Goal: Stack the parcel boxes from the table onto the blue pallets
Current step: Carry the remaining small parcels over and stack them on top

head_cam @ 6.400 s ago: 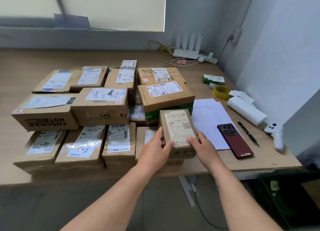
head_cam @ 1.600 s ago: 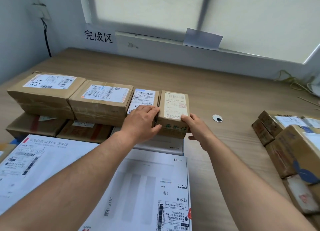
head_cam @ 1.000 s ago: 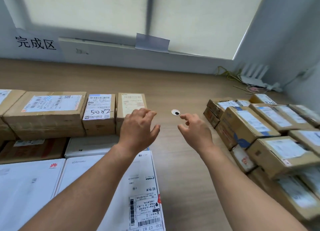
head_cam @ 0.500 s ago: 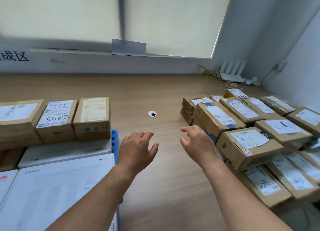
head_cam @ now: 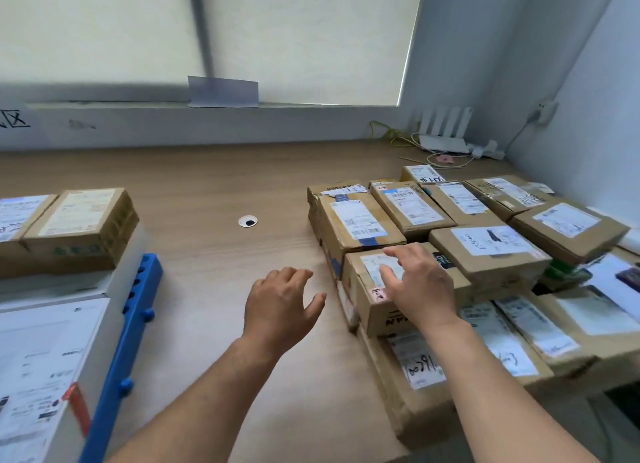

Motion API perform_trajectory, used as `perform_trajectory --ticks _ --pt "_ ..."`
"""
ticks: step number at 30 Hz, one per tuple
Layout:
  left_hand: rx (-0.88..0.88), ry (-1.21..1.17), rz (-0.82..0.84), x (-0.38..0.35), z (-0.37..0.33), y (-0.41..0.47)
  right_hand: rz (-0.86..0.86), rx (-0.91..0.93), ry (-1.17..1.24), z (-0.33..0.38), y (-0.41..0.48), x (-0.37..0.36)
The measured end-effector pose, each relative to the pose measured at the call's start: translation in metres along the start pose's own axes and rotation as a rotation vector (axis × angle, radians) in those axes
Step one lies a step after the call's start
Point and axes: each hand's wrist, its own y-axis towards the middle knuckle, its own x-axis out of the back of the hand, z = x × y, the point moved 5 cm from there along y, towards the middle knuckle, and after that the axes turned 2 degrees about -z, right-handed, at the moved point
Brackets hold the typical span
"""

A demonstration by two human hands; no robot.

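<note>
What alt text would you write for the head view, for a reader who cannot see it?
The right hand is spread open over a box at the left edge of a crowd of labelled parcels on the table. The left hand hovers open over the wood; at far left, boxes sit stacked on a blue pallet.

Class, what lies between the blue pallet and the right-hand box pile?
In the head view: bare table, a round cable hole, and the left hand.
</note>
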Motion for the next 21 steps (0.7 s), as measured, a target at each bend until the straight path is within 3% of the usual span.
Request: perform_trajectory --ticks 5,10,21 --pt "0.033 -0.039 -0.015 -0.017 -0.051 0.004 -0.001 -0.064 0.003 -0.062 0.0 0.015" --pt "0.166 -0.087 0.075 -0.029 -0.074 0.014 -0.066 -0.167 0.03 -0.107 -0.003 0.025" --pt "0.436 -0.316 0.207 -0.064 -0.081 0.014 -0.018 -0.334 0.198 -0.137 -0.014 0.011"
